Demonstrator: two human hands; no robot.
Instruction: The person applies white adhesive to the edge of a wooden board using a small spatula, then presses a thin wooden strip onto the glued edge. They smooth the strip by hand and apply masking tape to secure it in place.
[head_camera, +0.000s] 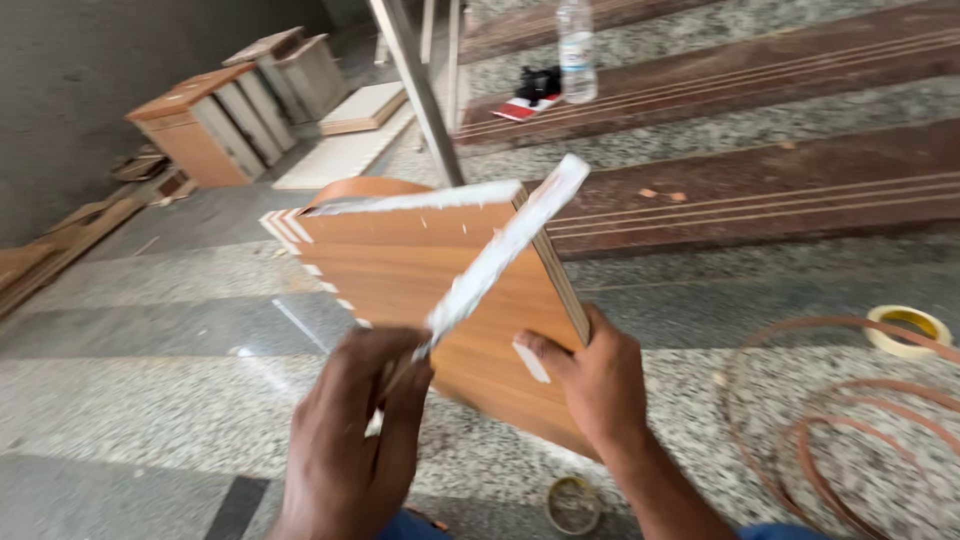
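Speckled granite flooring (150, 400) fills the head view, with dark red stone steps (760, 190) rising behind your work.

Head view, hands: your left hand (350, 440) is clenched around the lower end of a white-coated stick (500, 250), which slants up and to the right across the face of the board. Your right hand (590, 385) grips the wood-grain board (420, 270) at its lower right edge, thumb pressed on the face and fingers wrapped behind. You hold the board tilted above the floor, between both hands, in the middle of the view. White paste runs along its top edge, and small white dabs mark its left edge.

Head view, surroundings: a small round tin (573, 503) sits on the floor just below your right wrist. Coils of thin brown edge banding (850, 420) lie to the right, with a roll of tape (908, 330) just beyond them. A clear plastic bottle (577, 50) stands on an upper step beside a black and red object, too blurred to identify. Wooden cabinet pieces (210, 125) stand at upper left near the grey wall. A metal pole (420, 90) rises behind the board.
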